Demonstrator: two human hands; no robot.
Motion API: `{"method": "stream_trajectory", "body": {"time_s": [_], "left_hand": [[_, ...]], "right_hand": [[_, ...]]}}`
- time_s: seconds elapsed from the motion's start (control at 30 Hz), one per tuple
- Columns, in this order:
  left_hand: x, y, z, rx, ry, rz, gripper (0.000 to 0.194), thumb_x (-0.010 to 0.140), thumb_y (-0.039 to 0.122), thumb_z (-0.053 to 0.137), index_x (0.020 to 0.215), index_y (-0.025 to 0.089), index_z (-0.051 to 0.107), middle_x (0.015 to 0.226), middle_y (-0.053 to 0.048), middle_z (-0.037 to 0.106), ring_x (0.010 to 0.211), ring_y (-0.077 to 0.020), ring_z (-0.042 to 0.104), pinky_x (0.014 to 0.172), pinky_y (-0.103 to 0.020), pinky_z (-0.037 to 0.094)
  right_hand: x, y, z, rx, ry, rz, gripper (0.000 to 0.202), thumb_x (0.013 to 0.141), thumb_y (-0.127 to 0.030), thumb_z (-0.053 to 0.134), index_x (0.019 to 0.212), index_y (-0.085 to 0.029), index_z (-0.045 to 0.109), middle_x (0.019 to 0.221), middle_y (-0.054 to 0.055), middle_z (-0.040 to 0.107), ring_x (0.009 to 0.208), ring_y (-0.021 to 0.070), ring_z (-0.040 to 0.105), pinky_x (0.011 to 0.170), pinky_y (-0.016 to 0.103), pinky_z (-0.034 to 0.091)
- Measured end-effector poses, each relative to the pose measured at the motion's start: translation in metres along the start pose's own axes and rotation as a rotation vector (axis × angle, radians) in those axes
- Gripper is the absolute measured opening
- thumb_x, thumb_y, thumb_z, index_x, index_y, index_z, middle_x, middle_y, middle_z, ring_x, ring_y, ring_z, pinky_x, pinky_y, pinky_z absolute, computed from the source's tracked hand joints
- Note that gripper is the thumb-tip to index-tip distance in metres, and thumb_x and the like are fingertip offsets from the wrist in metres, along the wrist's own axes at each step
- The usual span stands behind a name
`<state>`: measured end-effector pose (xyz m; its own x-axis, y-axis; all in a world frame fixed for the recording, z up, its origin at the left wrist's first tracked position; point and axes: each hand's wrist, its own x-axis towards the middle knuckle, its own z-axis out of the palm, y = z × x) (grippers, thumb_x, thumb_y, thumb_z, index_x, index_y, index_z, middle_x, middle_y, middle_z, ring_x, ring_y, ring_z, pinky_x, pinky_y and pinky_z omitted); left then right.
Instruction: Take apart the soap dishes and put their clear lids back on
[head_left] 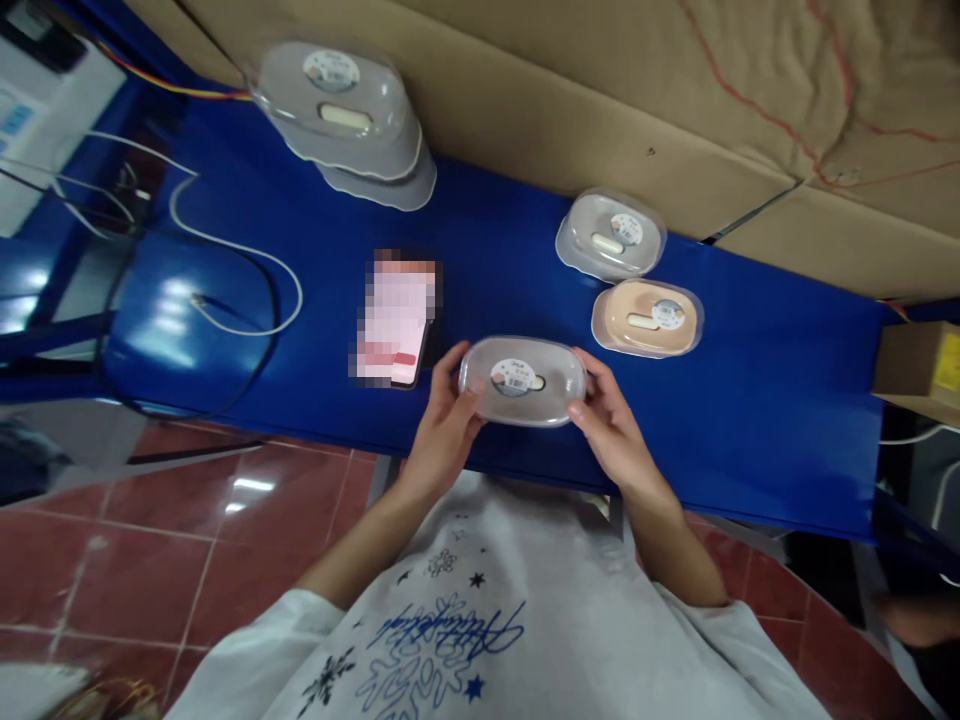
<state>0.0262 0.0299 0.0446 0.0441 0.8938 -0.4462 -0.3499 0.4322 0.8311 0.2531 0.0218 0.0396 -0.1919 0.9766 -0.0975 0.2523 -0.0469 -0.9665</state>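
A small oval grey plastic box point(523, 380) with a clear lid and a round sticker sits near the front edge of the blue table point(780, 400). My left hand point(448, 412) grips its left end and my right hand point(609, 412) grips its right end. Beyond it lie a beige box point(646, 318) and a grey box point(610, 235) of the same kind, both apart from my hands.
A phone point(396, 320) lies left of the held box. A stack of larger grey boxes point(346, 120) stands at the back left. A white cable point(247, 255) loops on the left. Cardboard point(600, 90) lines the far side, and a carton point(919, 370) sits at the right edge.
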Motion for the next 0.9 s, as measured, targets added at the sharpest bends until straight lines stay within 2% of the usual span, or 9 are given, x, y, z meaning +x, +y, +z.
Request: {"method": "stream_trajectory", "body": {"time_s": [0.17,0.27,0.37,0.5,0.57,0.67,0.73,0.83,0.9], "left_hand": [[0.003,-0.01,-0.003,0.486,-0.077,0.371,0.089,0.094,0.045,0.081,0.166,0.044,0.028,0.176,-0.012,0.024,0.155,-0.035,0.044,0.122,-0.056,0.05],[0.009,-0.01,-0.001,0.733,-0.049,0.512,0.082,0.1,0.038,0.073,0.168,0.039,0.028,0.172,-0.016,0.029,0.16,-0.0369,0.037,0.121,-0.059,0.05],[0.017,-0.005,0.003,0.902,-0.015,0.602,0.078,0.103,0.034,0.068,0.17,0.035,0.028,0.166,-0.019,0.037,0.157,-0.0367,0.041,0.121,-0.061,0.048],[0.037,-0.001,0.009,1.027,0.036,0.67,0.071,0.105,0.036,0.064,0.169,0.028,0.033,0.16,-0.021,0.045,0.151,-0.039,0.048,0.124,-0.064,0.044],[0.051,0.002,0.011,1.059,0.053,0.686,0.069,0.105,0.036,0.063,0.168,0.024,0.036,0.158,-0.023,0.048,0.15,-0.0416,0.048,0.126,-0.067,0.039],[0.067,0.01,0.018,1.1,0.063,0.687,0.075,0.104,0.034,0.063,0.17,0.019,0.031,0.161,-0.026,0.046,0.152,-0.046,0.045,0.126,-0.071,0.035],[0.068,0.016,0.024,1.137,0.081,0.697,0.083,0.103,0.035,0.065,0.172,0.016,0.024,0.169,-0.029,0.037,0.158,-0.0486,0.037,0.127,-0.072,0.032],[0.05,0.018,0.028,1.127,0.068,0.757,0.087,0.103,0.037,0.066,0.174,0.02,0.018,0.176,-0.027,0.027,0.164,-0.0462,0.028,0.13,-0.069,0.031],[0.031,0.012,0.027,1.076,-0.061,0.787,0.09,0.103,0.038,0.068,0.175,0.027,0.014,0.174,-0.024,0.032,0.163,-0.0417,0.034,0.13,-0.066,0.034]], "right_hand": [[0.013,0.013,-0.002,-0.123,0.147,0.007,0.068,0.108,-0.061,0.054,0.167,-0.034,0.034,0.171,0.014,0.045,0.146,0.0285,0.06,0.116,0.052,0.058],[0.016,0.006,-0.005,-0.293,0.145,-0.033,0.071,0.107,-0.06,0.057,0.168,-0.029,0.038,0.171,0.015,0.047,0.15,0.0314,0.057,0.121,0.056,0.053],[0.016,-0.006,-0.013,-0.523,0.167,-0.113,0.068,0.107,-0.057,0.059,0.165,-0.025,0.045,0.161,0.016,0.059,0.149,0.0338,0.058,0.122,0.06,0.052],[0.019,-0.019,-0.047,-0.694,0.222,-0.267,0.046,0.109,-0.044,0.059,0.153,-0.034,0.06,0.143,0.008,0.073,0.136,0.0314,0.068,0.118,0.058,0.055],[0.026,-0.018,-0.074,-0.812,0.201,-0.326,0.047,0.106,-0.043,0.063,0.153,-0.036,0.06,0.154,0.007,0.065,0.146,0.0343,0.06,0.124,0.061,0.046],[0.04,-0.007,-0.115,-0.994,0.116,-0.291,0.078,0.097,-0.052,0.074,0.166,-0.033,0.041,0.176,0.012,0.038,0.163,0.0438,0.032,0.129,0.074,0.027],[0.045,0.0,-0.133,-1.039,0.071,-0.236,0.092,0.095,-0.054,0.076,0.171,-0.03,0.03,0.179,0.016,0.03,0.165,0.0474,0.026,0.127,0.078,0.023],[0.035,0.001,-0.131,-1.018,0.018,-0.218,0.089,0.095,-0.052,0.076,0.17,-0.031,0.032,0.172,0.018,0.038,0.16,0.0466,0.034,0.123,0.074,0.034],[0.018,-0.004,-0.112,-0.98,-0.027,-0.237,0.084,0.096,-0.053,0.076,0.168,-0.034,0.037,0.165,0.017,0.046,0.156,0.0456,0.04,0.12,0.072,0.04]]}}
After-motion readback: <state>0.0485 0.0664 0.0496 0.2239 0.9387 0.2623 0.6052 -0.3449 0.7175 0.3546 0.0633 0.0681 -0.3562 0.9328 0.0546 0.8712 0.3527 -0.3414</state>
